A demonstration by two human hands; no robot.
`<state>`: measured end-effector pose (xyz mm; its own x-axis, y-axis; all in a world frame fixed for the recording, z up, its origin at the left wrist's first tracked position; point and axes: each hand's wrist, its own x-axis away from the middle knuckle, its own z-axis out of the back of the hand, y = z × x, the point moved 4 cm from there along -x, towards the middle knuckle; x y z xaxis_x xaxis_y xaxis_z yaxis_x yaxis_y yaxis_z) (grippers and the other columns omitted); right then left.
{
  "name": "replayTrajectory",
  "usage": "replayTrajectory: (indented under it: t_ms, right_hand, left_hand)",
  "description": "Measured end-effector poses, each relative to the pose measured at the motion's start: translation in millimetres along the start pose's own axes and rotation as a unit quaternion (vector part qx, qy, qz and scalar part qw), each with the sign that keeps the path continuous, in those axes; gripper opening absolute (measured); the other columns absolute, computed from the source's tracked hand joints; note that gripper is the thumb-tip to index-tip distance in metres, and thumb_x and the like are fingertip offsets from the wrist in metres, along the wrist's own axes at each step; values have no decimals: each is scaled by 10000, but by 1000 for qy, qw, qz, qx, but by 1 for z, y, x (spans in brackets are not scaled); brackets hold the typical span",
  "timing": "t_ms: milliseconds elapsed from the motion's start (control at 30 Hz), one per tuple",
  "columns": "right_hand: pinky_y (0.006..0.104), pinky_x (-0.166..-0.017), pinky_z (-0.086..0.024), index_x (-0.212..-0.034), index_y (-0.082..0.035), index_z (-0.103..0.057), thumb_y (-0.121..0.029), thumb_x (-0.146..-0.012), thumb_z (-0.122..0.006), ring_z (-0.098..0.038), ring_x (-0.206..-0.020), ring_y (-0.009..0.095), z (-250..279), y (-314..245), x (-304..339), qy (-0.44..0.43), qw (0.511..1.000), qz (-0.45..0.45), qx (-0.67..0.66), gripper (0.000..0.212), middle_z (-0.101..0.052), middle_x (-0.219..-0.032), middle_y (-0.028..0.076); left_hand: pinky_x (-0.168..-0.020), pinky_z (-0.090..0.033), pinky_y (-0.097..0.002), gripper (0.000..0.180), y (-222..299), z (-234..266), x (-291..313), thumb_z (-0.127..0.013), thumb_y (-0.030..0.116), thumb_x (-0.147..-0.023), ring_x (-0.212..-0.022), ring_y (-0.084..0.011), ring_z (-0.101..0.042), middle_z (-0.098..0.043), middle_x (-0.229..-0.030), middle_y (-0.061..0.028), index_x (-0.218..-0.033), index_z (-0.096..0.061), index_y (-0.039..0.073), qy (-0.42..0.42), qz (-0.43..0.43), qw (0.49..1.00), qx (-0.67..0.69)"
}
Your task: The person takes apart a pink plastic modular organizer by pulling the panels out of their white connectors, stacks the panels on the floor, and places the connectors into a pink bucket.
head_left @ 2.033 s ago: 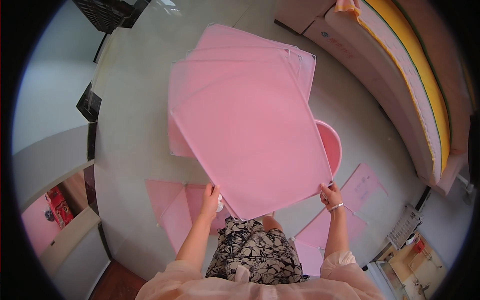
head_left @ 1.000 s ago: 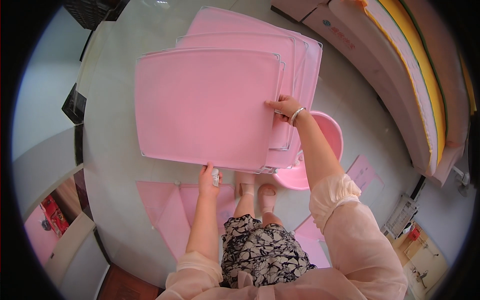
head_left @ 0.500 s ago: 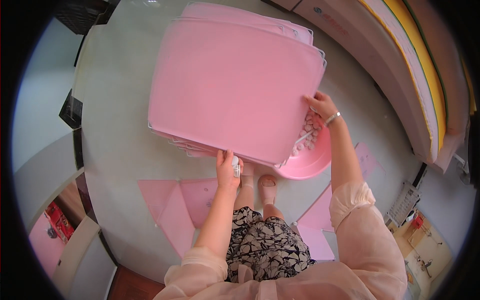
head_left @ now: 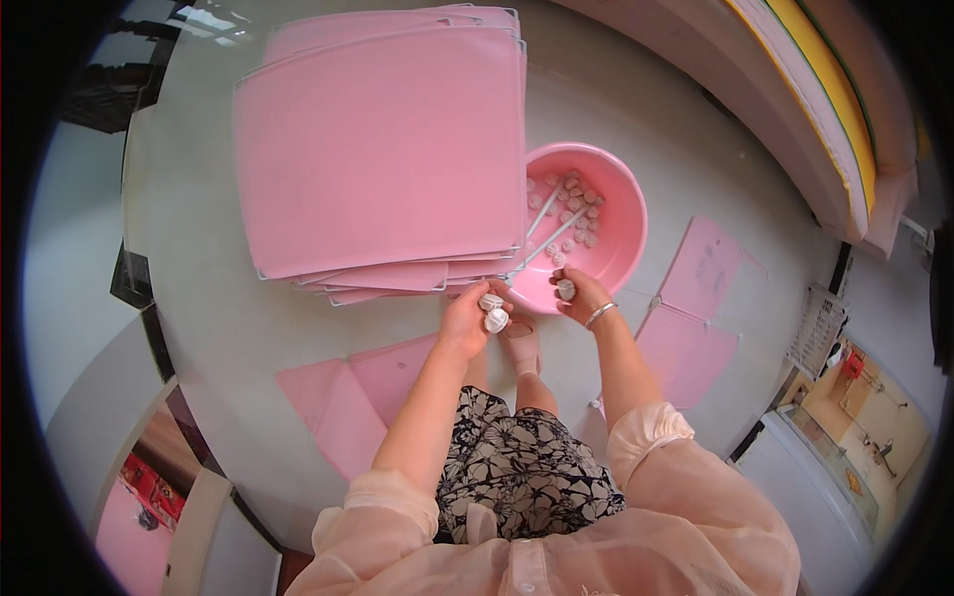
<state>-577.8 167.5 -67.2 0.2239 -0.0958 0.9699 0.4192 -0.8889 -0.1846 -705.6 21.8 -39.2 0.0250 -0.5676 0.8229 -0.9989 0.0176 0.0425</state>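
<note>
And both hands are off the panels! Half a second ago they gripped the pink panel stack (head_left: 383, 149) by its edges; now it lies to the left of the pink basin (head_left: 636, 223), its corners a little out of line. The left hand (head_left: 467, 323), just off the stack's near edge, curls around two white connectors (head_left: 496, 320), where only part of its white load showed before. The right hand (head_left: 586, 298) has come down from the panel's right side to the basin's near rim, and there it is, pinching a single white connector (head_left: 565, 289) between thumb and fingers! The basin, largely covered by the panel earlier, now shows pale round pieces (head_left: 574, 204) and white rods (head_left: 556, 231) inside. On the floor, the left joined panels (head_left: 343, 417) and right joined panels (head_left: 701, 268) stay put on either side of the legs.
</note>
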Motion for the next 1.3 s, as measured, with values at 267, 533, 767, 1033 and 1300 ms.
replayTrajectory:
  t_ms: [267,533,767,1033,1300]
  right_hand:
    - [334,-665,-460,-1026,-88,-462,-241,-806,-442,-507,-826,214,13,62,-14,35,996,-35,-73,268,-492,-934,69]
    - [280,-667,-473,-1142,-73,-386,-241,-824,-409,-517,-853,198,50,68,8,46,995,26,-81,361,-464,-1068,89]
    - [254,-519,-462,-996,-81,-497,-271,-807,-407,-550,-650,128,121,125,84,87,994,-24,-56,282,-571,-847,63]
    - [254,-424,-440,-856,-24,-524,-203,-760,-452,-546,-536,141,213,212,166,169,985,-40,-16,216,-578,-702,82]
    - [251,-418,-408,-887,-46,-515,-188,-774,-438,-538,-517,139,308,297,243,230,963,-54,-131,198,-591,-725,81]
  left_hand:
    - [-858,-328,-387,279,-83,0,-48,-393,249,-838,-967,-238,-452,-443,-1018,-49,-1045,-400,62,94,89,988,-88]
    - [-950,-169,-429,565,-100,-29,-47,-291,427,-835,-1215,-288,-105,-110,-1324,-97,-1258,-178,69,23,106,980,-169]
    - [-892,-276,-456,610,-121,-70,-8,-199,513,-815,-1161,-294,-244,-241,-1284,-92,-1243,-231,78,-107,185,963,-165]
    - [-880,-301,-429,593,-85,-40,42,-222,513,-813,-1103,-284,-331,-335,-1230,-111,-1207,-308,79,-39,147,948,-281]
    - [-730,-394,-366,488,-92,-38,73,-282,457,-828,-922,-257,-467,-471,-1097,-85,-1110,-402,78,128,81,893,-423]
